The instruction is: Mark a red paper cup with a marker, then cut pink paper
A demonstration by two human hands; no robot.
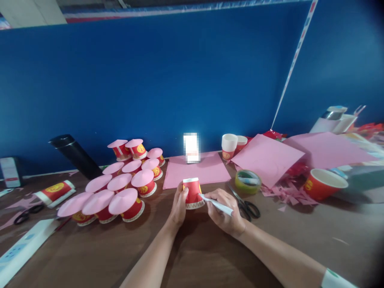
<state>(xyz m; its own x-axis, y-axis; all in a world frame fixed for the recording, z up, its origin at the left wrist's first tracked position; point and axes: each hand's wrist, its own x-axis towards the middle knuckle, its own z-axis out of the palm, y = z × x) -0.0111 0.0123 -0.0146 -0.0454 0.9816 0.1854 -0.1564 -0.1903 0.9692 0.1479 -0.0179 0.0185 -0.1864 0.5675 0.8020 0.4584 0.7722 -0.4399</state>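
Observation:
My left hand (180, 206) grips a red paper cup (192, 190) from its left side. The cup is upside down, its white base up and a zigzag pattern drawn along the lower rim. In my right hand (225, 210) is a white marker pen (218, 205), its tip at the cup's right side; whether it touches is hard to tell. On the left stand several upturned red cups topped with pink paper cones (123, 200). Just right of my right hand lie black-handled scissors (249, 208) and a roll of tape (247, 182) with something white inside.
Pink paper sheets (207, 172) lie ahead, with a bright phone-like screen (192, 148) at their back. Stacked cups (229, 145), pink scraps (291, 196) and an upright cup (325, 184) are on the right. A black bottle (76, 155) and a power strip (27, 250) are left.

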